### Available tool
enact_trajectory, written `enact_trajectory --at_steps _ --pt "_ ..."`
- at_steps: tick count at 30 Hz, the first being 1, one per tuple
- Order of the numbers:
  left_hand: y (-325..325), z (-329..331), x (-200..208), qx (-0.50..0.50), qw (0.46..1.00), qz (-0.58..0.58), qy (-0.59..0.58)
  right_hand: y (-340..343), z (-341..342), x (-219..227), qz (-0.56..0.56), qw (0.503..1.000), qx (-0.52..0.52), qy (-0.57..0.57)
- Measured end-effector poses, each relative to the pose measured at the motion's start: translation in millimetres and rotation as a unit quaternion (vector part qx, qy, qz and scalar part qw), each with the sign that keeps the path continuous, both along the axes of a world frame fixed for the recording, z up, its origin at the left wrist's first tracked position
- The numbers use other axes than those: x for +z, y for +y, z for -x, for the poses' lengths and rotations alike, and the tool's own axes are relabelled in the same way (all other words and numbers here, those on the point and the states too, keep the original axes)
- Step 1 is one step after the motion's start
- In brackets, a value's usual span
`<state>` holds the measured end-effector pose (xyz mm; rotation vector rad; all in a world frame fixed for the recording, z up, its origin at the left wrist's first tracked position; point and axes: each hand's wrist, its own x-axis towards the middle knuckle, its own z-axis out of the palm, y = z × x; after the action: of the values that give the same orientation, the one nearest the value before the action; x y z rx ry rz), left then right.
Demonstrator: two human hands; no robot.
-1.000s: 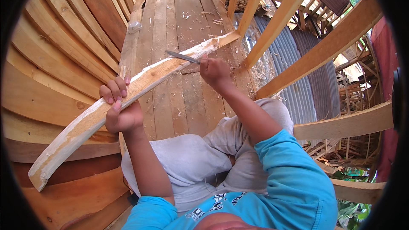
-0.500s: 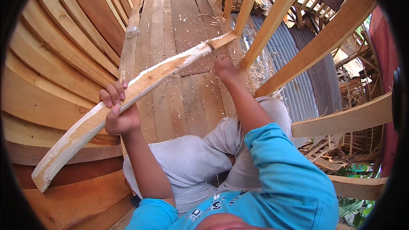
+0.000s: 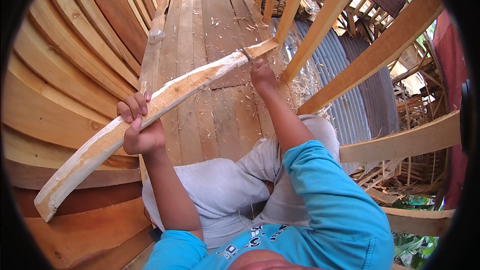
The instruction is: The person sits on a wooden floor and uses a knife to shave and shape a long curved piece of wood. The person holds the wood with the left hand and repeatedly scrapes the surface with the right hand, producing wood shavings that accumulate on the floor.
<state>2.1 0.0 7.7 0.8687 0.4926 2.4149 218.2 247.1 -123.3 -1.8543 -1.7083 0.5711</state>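
Note:
A long, slightly curved piece of wood (image 3: pixel 185 85), pale along its edges and tan in the middle, slants from lower left to upper right. Its far end reaches the upright wooden slats. My left hand (image 3: pixel 142 125) is wrapped round it near the middle, thumb on the near side and fingers over the top. Close to the far end, my right hand (image 3: pixel 263 76) is closed on a knife (image 3: pixel 246 54), whose thin dark blade lies across the wood. The handle is hidden in my fist.
Plank floor (image 3: pixel 215 15) strewn with shavings stretches ahead. Curved boards (image 3: pixel 75 85) wall the left side; wooden slats (image 3: pixel 325 20) rise on the right, with corrugated metal sheets (image 3: pixel 345 85) beyond. A small clear object (image 3: pixel 156 35) lies by the left boards. My crossed legs are below.
My right hand has moved slightly up toward the wood, and the knife blade now shows more clearly across it. The wood's near end has shifted a little left and up.

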Motion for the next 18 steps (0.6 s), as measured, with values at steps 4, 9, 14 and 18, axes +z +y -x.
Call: enact_trajectory --at_steps 4,9,14,18 --pt "1 0 -4 -0.028 0.999 0.002 0.019 -14 9 -19 -0.002 0.996 -0.050 0.073" --pt "-6 -3 -2 -0.017 1.000 0.007 0.001 -13 0 -9 -0.034 0.997 0.070 -0.008" --pt "-5 4 -4 -0.017 1.000 0.006 0.022 -34 27 -22 -0.088 0.990 0.104 0.016" --pt "1 -2 0 -0.018 1.000 -0.001 0.004 3 6 -28 -0.062 0.992 -0.112 0.006"
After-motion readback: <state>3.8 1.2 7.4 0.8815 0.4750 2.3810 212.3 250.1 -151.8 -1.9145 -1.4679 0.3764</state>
